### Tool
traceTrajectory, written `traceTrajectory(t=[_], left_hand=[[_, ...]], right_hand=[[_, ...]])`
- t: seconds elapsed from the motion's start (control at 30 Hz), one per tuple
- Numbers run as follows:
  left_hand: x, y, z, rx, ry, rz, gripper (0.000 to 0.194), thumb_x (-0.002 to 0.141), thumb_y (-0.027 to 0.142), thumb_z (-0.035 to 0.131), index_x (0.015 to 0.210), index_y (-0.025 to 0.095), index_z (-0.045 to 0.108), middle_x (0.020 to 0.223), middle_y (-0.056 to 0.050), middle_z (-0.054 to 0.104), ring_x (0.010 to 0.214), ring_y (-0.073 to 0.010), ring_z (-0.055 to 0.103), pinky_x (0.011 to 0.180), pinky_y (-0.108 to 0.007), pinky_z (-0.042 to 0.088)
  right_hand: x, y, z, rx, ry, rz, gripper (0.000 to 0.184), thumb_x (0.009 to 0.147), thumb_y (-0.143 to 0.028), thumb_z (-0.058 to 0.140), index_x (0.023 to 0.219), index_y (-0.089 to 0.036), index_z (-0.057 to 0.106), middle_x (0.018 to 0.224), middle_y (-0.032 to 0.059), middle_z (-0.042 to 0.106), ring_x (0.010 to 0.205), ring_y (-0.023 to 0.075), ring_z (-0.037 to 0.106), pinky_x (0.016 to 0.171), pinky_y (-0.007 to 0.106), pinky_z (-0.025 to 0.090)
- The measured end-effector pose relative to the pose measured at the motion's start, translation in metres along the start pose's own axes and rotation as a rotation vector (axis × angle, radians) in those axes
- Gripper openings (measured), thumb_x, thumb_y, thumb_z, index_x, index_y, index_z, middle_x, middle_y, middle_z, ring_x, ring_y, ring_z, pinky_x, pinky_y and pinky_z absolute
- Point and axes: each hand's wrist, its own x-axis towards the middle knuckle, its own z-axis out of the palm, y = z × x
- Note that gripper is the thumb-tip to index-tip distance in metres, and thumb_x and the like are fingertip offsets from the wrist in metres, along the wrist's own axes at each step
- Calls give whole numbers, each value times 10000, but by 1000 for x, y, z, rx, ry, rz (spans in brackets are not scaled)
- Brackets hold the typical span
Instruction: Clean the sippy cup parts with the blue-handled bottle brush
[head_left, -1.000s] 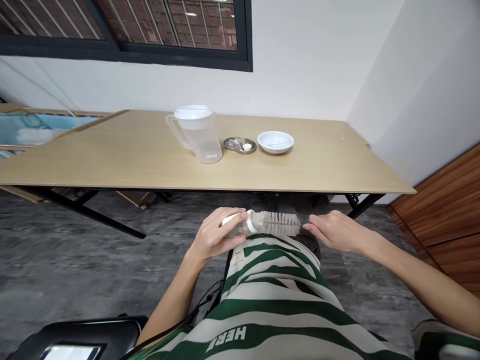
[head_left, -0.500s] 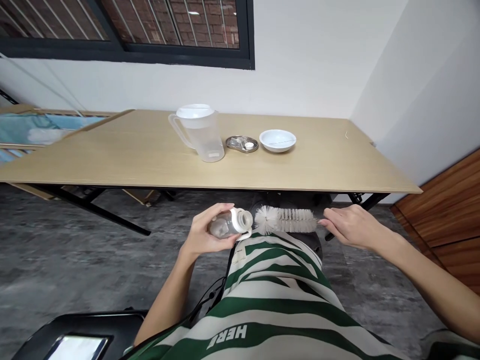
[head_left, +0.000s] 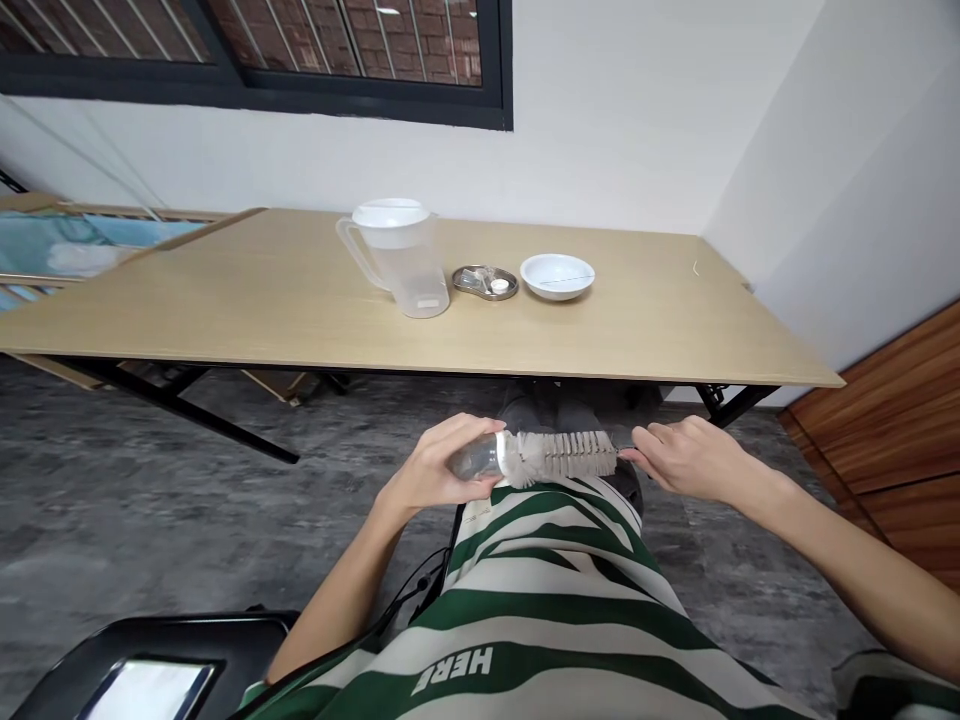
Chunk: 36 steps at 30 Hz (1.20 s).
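One left hand [head_left: 439,468]: fingers wrapped round the clear bottle [head_left: 475,458], holding it over the lap [head_left: 555,545]
One right hand [head_left: 686,455]: pinched closed on the thin stem [head_left: 625,453]
Brush [head_left: 566,454]: bristles right up at the bottle's mouth, soft-looking; steer by that stem, probably stiff yet springy
Bottle: looks light, smooth, possibly slippery; body's the place to grip

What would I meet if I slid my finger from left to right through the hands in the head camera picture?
Clear bottle, held by the left hand → white bristly brush → right hand, holding the brush's thin handle → brown wooden panels.
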Motion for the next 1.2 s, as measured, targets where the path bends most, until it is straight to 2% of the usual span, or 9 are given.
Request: traceTrajectory(t=[0.1, 0.23, 0.33, 0.5, 0.6, 0.8, 0.93, 1.07, 1.2], left_hand=[[-4, 1, 5, 3, -29, -4, 553, 786, 191, 775, 1306, 186, 587, 1045, -109, 741, 871, -193, 694, 759, -314, 582], [-10, 1, 7, 21, -88, 36, 584, 818, 182, 737, 1367, 201, 537, 1086, -118, 741, 897, -208, 692, 784, -338, 584], [-11, 1, 5, 100, -138, 51, 558, 854, 201, 720, 1378, 204, 527, 1090, -119, 740, 876, -211, 690, 776, -338, 578], [-10, 3, 1, 169, -121, 92, 480, 903, 238, 697, 1355, 189, 544, 1085, -129, 738, 857, -208, 683, 760, -329, 562], [-11, 2, 5, 189, -150, 104, 458, 904, 219, 685, 1342, 184, 556, 1101, -129, 737, 848, -203, 675, 747, -327, 554], [-10, 4, 11, -27, 9, -13, 562, 796, 206, 770, 1328, 180, 590, 990, -85, 729, 824, -180, 675, 741, -306, 562], [-7, 10, 6, -76, -65, -64, 560, 778, 249, 802, 1304, 181, 623, 971, -79, 725, 827, -184, 680, 748, -297, 562], [-11, 12, 6, -94, -127, -128, 543, 772, 251, 789, 1288, 186, 634, 1013, -88, 736, 859, -194, 701, 789, -297, 566], [-16, 11, 11, -140, -141, -205, 577, 724, 278, 784, 1278, 198, 646, 1069, -102, 754, 904, -229, 727, 822, -322, 581]], right_hand=[[-1, -3, 1, 44, -95, 30, 446, 1104, -386, 309, 736, -193, 471, 527, -17, 465, 382, 123, 333, 525, 334, 57], [0, -6, 0, 218, -333, 75, 501, 1118, -385, 198, 783, -178, 508, 546, 4, 538, 386, 128, 379, 519, 326, 88], [3, -8, -4, 333, -471, 133, 494, 1116, -398, 212, 805, -177, 526, 547, 4, 539, 404, 141, 426, 517, 321, 118], [9, -8, -18, 646, -619, 269, 513, 1113, -427, 247, 746, -199, 524, 540, -20, 511, 445, 130, 452, 502, 282, 213], [10, -8, -24, 736, -666, 308, 544, 1112, -437, 243, 712, -200, 526, 545, -18, 518, 456, 125, 460, 502, 277, 236], [7, -7, -31, 555, -586, 230, 520, 1114, -436, 248, 755, -196, 537, 532, -20, 502, 443, 132, 440, 521, 299, 180], [3, -9, -33, 299, -431, 137, 539, 1113, -423, 208, 741, -189, 521, 499, -9, 484, 359, 121, 304, 506, 331, 89], [-5, -13, -30, 90, -230, 43, 497, 1101, -408, 270, 713, -194, 494, 497, -12, 433, 356, 119, 277, 508, 342, 25], [-11, -17, -31, -31, -127, -9, 409, 1076, -379, 394, 710, -207, 455, 518, -28, 386, 379, 113, 280, 523, 339, 13]])
